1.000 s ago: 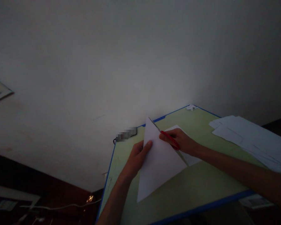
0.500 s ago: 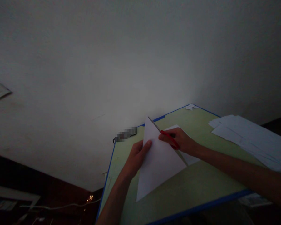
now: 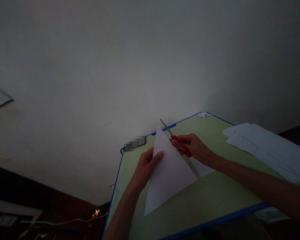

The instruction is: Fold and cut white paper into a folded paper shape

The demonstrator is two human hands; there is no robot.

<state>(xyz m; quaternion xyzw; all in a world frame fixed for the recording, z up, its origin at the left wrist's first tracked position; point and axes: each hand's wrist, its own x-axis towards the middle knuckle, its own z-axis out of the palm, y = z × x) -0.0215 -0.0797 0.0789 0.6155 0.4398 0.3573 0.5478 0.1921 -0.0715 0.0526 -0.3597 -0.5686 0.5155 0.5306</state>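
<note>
My left hand [image 3: 148,164] pinches the left side of a white triangular sheet of paper [image 3: 168,178], thumb on top and the other fingers behind. The sheet is held up at a tilt above the table. Wrapped in my right hand [image 3: 193,148] is a pair of scissors [image 3: 181,145] with red handles. Their metal blades point up and left, just past the sheet's right edge near its top corner. Under my right hand, another piece of white paper [image 3: 202,167] lies on the table, partly hidden by the hand and wrist.
The pale green table [image 3: 212,196] has a blue edge and stands against a grey wall [image 3: 130,66]. On its right lies a spread of white sheets [image 3: 272,143]. Small paper scraps [image 3: 203,114] sit in the far corner. A dark-framed object [image 3: 136,144], partly blurred out, is at the left rear edge.
The scissors have shifted slightly, and their blades now stand clear of the paper's edge, with more metal showing. The sheet in my left hand has moved slightly to the left.
</note>
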